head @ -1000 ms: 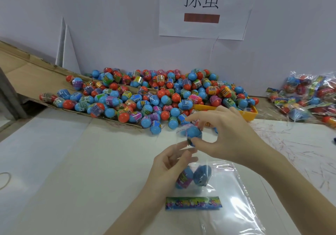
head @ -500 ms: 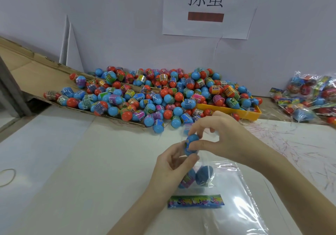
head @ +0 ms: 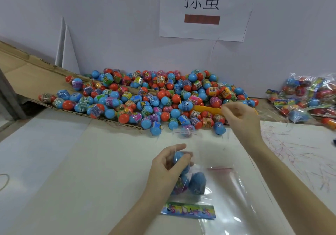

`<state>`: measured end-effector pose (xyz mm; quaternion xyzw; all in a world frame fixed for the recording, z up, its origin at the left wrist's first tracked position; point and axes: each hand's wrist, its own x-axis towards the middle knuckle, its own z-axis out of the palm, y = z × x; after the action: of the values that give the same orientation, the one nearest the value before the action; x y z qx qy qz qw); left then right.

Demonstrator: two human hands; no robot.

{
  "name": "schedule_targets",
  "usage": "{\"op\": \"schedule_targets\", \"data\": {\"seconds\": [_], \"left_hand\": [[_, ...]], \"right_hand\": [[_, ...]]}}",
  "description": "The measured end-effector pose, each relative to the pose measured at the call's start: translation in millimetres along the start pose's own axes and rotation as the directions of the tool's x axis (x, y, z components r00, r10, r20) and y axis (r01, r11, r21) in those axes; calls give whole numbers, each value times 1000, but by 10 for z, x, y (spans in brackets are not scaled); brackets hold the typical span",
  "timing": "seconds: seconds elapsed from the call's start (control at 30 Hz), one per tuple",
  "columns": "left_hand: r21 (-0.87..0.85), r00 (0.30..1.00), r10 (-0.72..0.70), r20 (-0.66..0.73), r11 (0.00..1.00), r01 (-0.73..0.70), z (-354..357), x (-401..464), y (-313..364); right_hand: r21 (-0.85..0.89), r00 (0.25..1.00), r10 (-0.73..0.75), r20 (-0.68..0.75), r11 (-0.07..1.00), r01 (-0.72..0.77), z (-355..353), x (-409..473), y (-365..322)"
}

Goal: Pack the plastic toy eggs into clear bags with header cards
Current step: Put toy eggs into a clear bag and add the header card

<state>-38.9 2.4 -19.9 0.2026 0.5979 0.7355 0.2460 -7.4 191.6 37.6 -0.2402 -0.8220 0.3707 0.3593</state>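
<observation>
Eggs (head: 145, 100) lie heaped along the far side of the table (head: 91, 162), spilling off a cardboard sheet (head: 23, 67) and over a yellow tray (head: 207, 109), while finished packs (head: 305, 98) sit piled at the far right. The left hand (head: 167, 169) has its fingers curled round the mouth of a clear bag (head: 218, 184), gripping a blue egg (head: 179, 157) through the film; two more eggs (head: 197, 182) rest lower in the same bag, just above its header card (head: 189, 210). The bag's long axis runs roughly from the heap back toward the person, its mouth at the far end and the card at the near end. The right hand (head: 240, 116) hovers at the near edge of the heap, fingers loosely curled; it looks empty, though I cannot be certain. It is much the nearer hand to the loose eggs, which lie just beyond and left of its fingertips, so I would judge the next pick is its job, the egg then travelling back and leftward to the bag's mouth.
</observation>
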Motion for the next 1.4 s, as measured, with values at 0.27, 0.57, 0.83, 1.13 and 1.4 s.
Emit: {"op": "schedule_targets", "data": {"seconds": [0.27,0.57,0.83,1.13,1.4], "left_hand": [[-61,999,-27,-22,998,26,2,19,-10],[-64,1000,-30,9,997,31,-4,-6,-12],[-16,997,51,-59,999,-52,24,-27,1],[55,996,91,-26,995,-89,13,-49,17],[23,993,120,14,993,-120,27,-57,57]], "right_hand": [[-623,989,27,142,779,68,133,106,635],[303,984,118,132,941,-153,-116,-48,-124],[249,836,-231,498,961,117,-240,-429,-833],[-377,689,-229,688,698,609,-253,-310,-808],[-274,517,-97,850,757,593,-306,-176,-854]]}}
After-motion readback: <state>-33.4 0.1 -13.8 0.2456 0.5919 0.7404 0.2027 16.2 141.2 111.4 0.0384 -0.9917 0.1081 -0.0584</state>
